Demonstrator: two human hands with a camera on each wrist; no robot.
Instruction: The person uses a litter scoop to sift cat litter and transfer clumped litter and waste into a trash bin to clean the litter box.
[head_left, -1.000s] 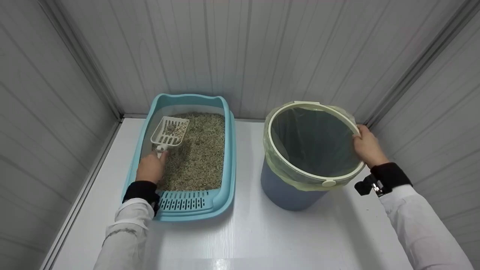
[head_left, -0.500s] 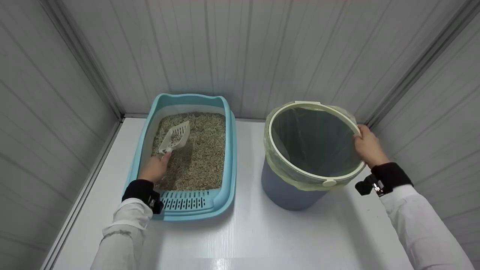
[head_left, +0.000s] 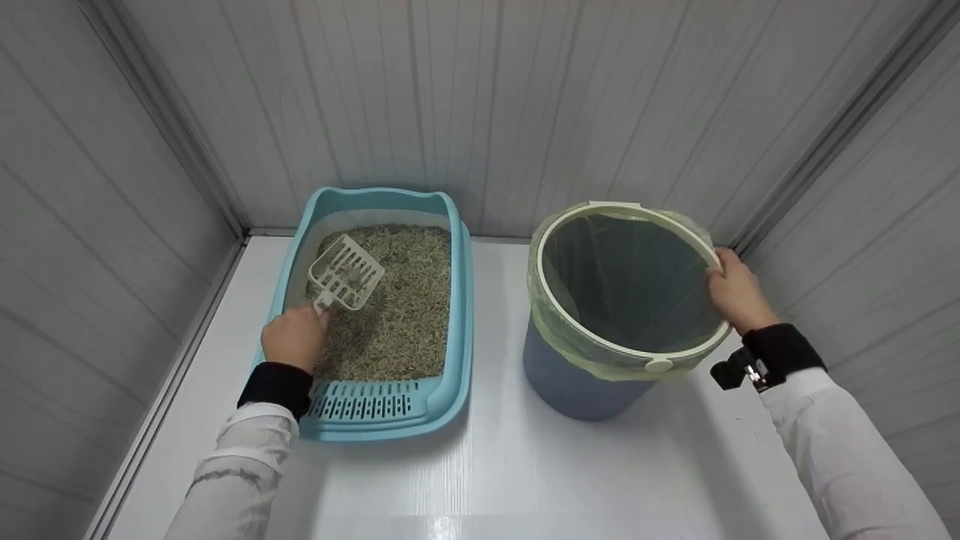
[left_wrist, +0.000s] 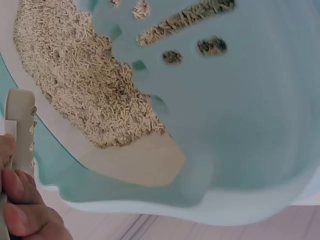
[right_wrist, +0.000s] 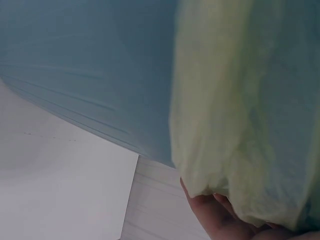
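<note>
Scoop [head_left: 345,273] handle hidden in left hand [head_left: 294,337].

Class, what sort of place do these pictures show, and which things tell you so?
Probably a small panelled corner set up for cat care: a blue litter tray filled with pellets, a slotted scoop in the left hand, and a lined bin beside it.

Scoop [head_left: 346,273] turned flat again after tilting on edge, slots facing up. Drawn slightly left over the litter [head_left: 397,315]. Left hand [head_left: 294,337] pulled back, leftward.
</note>
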